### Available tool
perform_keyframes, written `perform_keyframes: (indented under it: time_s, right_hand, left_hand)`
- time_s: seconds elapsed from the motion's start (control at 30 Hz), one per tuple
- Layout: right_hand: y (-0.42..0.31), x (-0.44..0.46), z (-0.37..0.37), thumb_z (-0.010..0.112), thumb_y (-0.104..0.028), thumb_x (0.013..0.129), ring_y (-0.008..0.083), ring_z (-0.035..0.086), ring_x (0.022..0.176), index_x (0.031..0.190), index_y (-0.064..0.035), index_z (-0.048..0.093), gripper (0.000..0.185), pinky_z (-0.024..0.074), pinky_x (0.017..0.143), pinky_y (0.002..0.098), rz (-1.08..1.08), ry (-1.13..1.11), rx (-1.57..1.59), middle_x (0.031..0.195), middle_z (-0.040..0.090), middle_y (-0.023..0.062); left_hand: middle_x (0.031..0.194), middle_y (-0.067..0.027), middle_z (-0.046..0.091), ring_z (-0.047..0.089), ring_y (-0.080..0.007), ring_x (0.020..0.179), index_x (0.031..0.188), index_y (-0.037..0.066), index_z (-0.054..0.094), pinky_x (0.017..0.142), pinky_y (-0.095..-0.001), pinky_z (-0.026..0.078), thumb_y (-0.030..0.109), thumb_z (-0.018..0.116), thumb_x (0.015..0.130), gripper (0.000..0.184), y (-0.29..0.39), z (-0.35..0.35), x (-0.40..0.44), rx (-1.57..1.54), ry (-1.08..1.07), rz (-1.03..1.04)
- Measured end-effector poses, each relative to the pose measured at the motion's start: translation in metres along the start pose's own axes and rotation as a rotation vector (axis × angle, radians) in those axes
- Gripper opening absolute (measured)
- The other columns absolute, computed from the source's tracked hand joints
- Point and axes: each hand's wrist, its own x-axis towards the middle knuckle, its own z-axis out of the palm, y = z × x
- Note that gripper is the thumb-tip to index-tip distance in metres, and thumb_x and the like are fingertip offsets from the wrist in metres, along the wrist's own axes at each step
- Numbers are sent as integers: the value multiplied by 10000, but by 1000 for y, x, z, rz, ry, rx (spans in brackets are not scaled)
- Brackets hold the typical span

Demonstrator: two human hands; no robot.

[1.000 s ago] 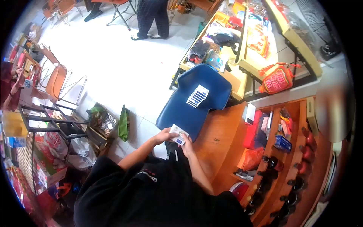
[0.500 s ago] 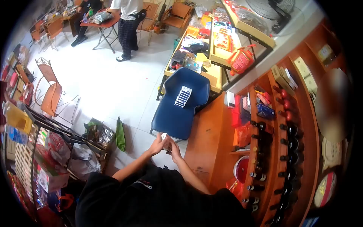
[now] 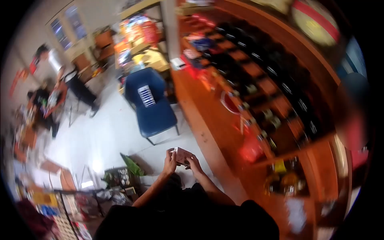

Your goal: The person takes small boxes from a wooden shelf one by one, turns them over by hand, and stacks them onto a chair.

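Between my two hands is a small pale box with markings on its face. My left hand grips its left side, and my right hand grips the right side and lower corner. Beyond them stands a blue chair. On its seat, near the backrest, lies a white sheet-like stack with a row of dark blue bars. The view is blurred, so the print on the box cannot be read.
To the right runs a wooden counter below racks of dark bottles. A green bag lies on the floor beside a crate. Two people are at the far left, one standing. Shelves with packets stand behind the chair.
The view has swung right and tilted, showing more of the bottle rack. The box has turned in my hands, from its edge to its broad face. The standing person now leans over.
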Motion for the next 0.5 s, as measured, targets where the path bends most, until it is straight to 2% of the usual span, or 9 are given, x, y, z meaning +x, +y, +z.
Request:
perform_keyframes:
  time_s: [0.07,0.13,0.2,0.23,0.27,0.33,0.37,0.47,0.5]
  right_hand:
    - [5,-39,-25,500,-295,888,135,591,863,1254,-95,444,421,487,579,252,-126,-14,-15,1021,583,52]
    - [6,-82,-49,557,-271,853,132,577,889,1267,-95,428,468,485,602,256,-232,81,65,1038,579,54]
    - [7,-137,-74,615,-180,804,140,558,925,1332,-70,352,599,481,645,255,-366,3,-76,1061,576,69]
    - [8,-168,-79,674,-71,723,153,544,935,1380,-52,264,775,479,698,262,-459,84,40,1105,561,88]
    - [15,-194,-85,674,-71,723,153,544,935,1380,-52,264,775,479,698,262,-480,199,95,1105,561,88]
    - [38,-243,-98,710,-29,685,179,542,981,1393,-48,226,857,484,772,296,-561,333,-43,1144,537,102]
    - [50,-266,-106,727,-5,663,198,536,1037,1376,-42,245,862,471,856,330,-483,449,-142,1176,516,107]
    - [100,-322,-128,707,27,662,212,541,1060,1351,-38,284,811,461,891,335,-534,742,-55,1146,534,114]
    - [112,-347,-129,674,63,654,214,554,1043,1305,-29,343,736,475,875,330,-575,816,-31,1109,552,118]
  left_hand:
    - [871,-156,566,600,-192,658,1174,15,376,513,-292,522,211,393,966,286,26,24,-26,-58,-67,103]
    - [856,-137,553,598,-182,655,1184,13,359,485,-272,519,184,387,966,278,37,43,-50,-112,-244,56]
    - [870,-125,546,596,-171,654,1184,23,367,491,-270,523,184,363,974,265,51,64,-78,-89,-431,198]
    - [892,-119,543,600,-166,685,1177,26,384,514,-269,529,179,349,978,254,58,76,-95,-147,-496,141]
    - [892,-119,543,600,-166,685,1177,26,384,514,-269,529,179,349,978,254,62,87,-107,-127,-622,131]
    - [935,-128,548,605,-167,737,1164,25,403,545,-269,531,175,347,979,245,60,109,-136,-164,-748,194]
    - [993,-125,554,596,-162,818,1175,25,420,595,-256,519,160,351,977,250,63,119,-154,-182,-837,199]
    - [1053,-118,556,582,-158,865,1210,21,426,650,-258,499,137,357,969,276,59,151,-208,-216,-1150,249]
    - [1088,-113,553,572,-162,892,1254,14,412,703,-271,484,100,365,956,313,64,153,-229,-169,-1255,228]
